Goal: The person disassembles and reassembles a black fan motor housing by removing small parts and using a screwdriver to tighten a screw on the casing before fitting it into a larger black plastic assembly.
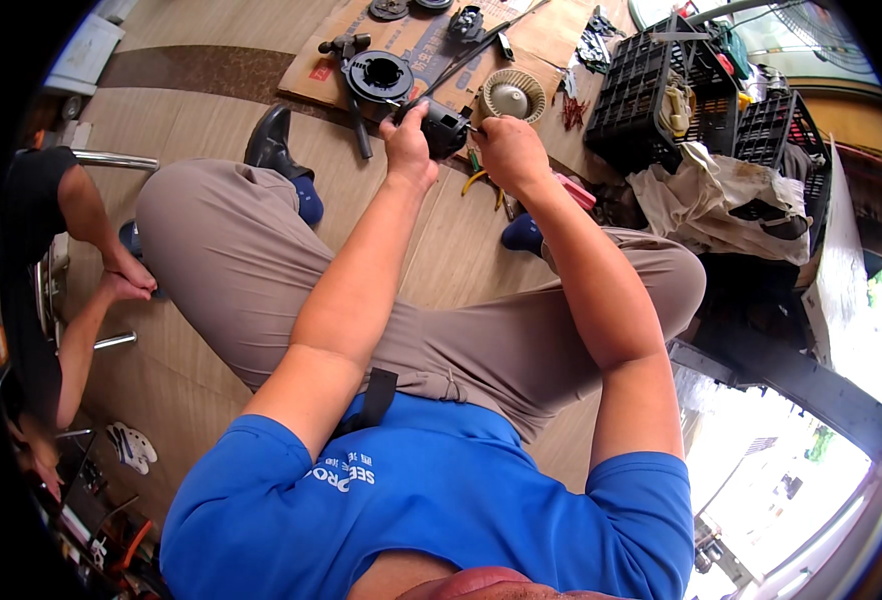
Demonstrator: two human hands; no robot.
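My left hand [411, 147] is wrapped round a black cylindrical motor [445, 131], held above the floor in front of my knees. The fingers of my right hand [513, 155] are closed at the motor's right end, pinching its thin shaft; the fingertips are partly hidden. Just beyond my right hand rests a cream blower wheel [513, 96]. Left of the motor, a round black housing [402, 76] sits on a cardboard sheet [326, 72]. A hammer [362, 132] lies beside the housing. Pliers with yellow and green handles [475, 180] lie under my wrists.
Black plastic crates [616, 110] with assorted parts stand at the far right, with a pale cloth [696, 195] draped before them. A seated person's hand [133, 278] and leg show at the left. White clogs [131, 446] are on the floor.
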